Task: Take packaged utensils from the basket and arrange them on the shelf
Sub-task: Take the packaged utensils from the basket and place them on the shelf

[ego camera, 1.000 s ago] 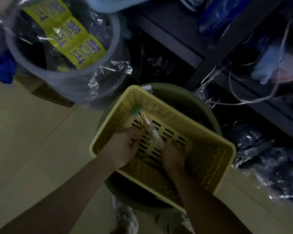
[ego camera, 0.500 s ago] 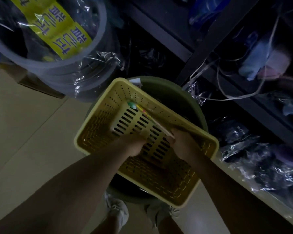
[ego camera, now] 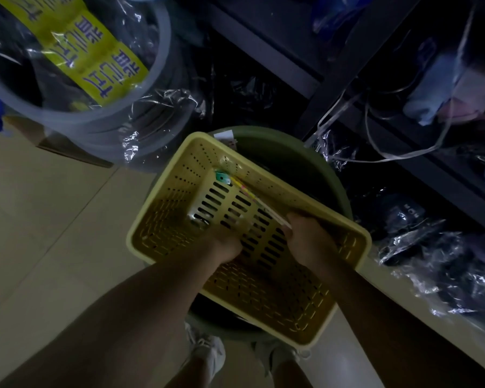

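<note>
A yellow perforated basket (ego camera: 345, 228) rests on a green round tub (ego camera: 297, 161). Inside it lies a long clear packet of utensils (ego camera: 244, 191) with a green tag at its far end, against the far wall. My right hand (ego camera: 308, 239) is closed around the near end of that packet. My left hand (ego camera: 224, 242) is down on the basket floor, blurred, fingers curled; what it holds cannot be made out. The dark metal shelf (ego camera: 266, 51) runs across the upper right.
A stack of plastic-wrapped grey basins with a yellow label (ego camera: 76, 57) stands at the upper left. Wrapped dark goods (ego camera: 431, 247) lie on the floor at right below the shelf. White strapping (ego camera: 381, 152) hangs from the shelf. My shoes (ego camera: 207, 357) show below the tub.
My right hand has moved to the packet's near end and closed on it. The packet has slid against the basket's far wall. The view has shifted slightly.
</note>
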`<state>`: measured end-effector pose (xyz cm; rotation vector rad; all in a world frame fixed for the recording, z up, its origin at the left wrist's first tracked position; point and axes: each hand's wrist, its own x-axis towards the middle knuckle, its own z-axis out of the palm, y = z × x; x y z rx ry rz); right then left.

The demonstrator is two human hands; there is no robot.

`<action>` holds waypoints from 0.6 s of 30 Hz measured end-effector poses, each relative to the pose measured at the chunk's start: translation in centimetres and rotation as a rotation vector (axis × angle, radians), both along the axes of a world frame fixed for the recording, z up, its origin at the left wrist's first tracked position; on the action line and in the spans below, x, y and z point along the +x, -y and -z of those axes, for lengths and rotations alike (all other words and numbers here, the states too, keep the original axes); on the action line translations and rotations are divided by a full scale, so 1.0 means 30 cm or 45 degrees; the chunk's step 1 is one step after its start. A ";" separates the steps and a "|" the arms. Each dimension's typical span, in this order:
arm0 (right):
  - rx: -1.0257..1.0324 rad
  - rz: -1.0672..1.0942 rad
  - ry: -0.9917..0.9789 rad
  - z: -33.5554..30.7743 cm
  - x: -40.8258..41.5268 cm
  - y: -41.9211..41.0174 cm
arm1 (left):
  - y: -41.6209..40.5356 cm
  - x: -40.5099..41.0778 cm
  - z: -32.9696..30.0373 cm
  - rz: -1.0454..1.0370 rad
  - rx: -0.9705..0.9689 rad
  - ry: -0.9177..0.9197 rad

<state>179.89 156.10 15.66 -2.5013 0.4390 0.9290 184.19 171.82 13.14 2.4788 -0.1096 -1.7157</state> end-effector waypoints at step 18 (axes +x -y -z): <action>0.568 0.357 0.201 -0.559 -0.063 0.030 | -0.150 0.023 -0.668 -0.653 -0.811 0.068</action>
